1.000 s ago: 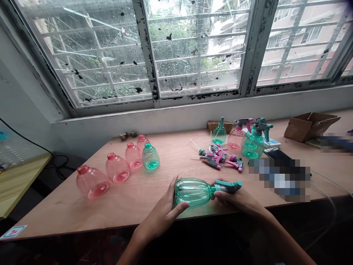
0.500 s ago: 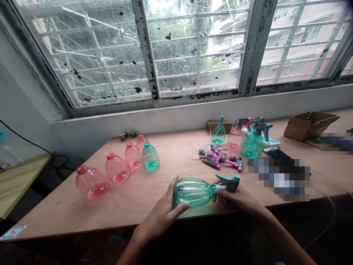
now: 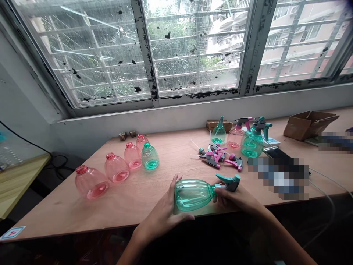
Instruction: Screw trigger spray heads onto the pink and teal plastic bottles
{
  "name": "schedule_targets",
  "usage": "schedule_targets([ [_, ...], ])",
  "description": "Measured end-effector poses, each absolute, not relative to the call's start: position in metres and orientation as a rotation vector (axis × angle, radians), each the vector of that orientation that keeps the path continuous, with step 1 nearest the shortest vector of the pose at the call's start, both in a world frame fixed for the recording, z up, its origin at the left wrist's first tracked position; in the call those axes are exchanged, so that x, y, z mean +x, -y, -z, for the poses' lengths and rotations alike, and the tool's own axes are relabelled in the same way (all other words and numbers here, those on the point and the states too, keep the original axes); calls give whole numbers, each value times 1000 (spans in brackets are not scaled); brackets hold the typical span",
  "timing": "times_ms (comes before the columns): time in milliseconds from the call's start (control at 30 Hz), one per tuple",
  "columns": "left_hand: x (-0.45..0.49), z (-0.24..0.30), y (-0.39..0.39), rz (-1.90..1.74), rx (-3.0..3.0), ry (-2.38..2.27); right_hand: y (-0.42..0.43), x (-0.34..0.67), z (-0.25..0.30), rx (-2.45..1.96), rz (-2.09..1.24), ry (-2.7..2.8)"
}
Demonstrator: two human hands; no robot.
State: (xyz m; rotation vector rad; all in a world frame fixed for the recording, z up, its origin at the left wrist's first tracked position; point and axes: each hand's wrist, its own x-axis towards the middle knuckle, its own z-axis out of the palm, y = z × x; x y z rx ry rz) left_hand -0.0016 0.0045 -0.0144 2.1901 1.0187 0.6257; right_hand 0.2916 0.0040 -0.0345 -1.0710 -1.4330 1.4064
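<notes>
Wide, grimy window panes [image 3: 193, 48] filled the upper half of the frame, and below the sill a pale wooden tabletop [image 3: 171, 147] ran across the middle.

At the lower centre, near the tabletop's front edge, a green bottle [image 3: 193, 193] lay on its side, its base toward the left of the frame and its neck toward the right. Our left hand [image 3: 162, 213] gripped it at the base end, with the fingers curled over the far side and the thumb along the near side. A teal trigger head [image 3: 228, 182] sat at the bottle's neck. Our right hand [image 3: 237, 197] was closed around that head where it met the neck, and the trigger stuck out above the fingers.

At the left of the frame, four pink bottles [image 3: 117, 169] without heads stood in a slanting row. A small green bottle [image 3: 150, 157], also without a head, stood just beside the farthest two. Right of centre, beyond the held bottle, lay a heap of loose trigger heads [image 3: 219, 157] in pink, grey and teal. Behind the heap stood finished spray bottles [image 3: 252, 143], some green and one pink. An open cardboard box [image 3: 309, 125] sat at the right edge of the frame, near the wall.
</notes>
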Motion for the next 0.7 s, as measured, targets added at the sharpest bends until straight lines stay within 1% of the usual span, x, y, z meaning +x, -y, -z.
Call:
schedule_targets([
  [333, -3, 5, -2, -595, 2091, -1072, -1, 291, 26, -1087, -1399, 1458],
  [700, -2, 3, -1, -589, 2078, -1090, -2, 292, 34, -1085, -1410, 1432],
])
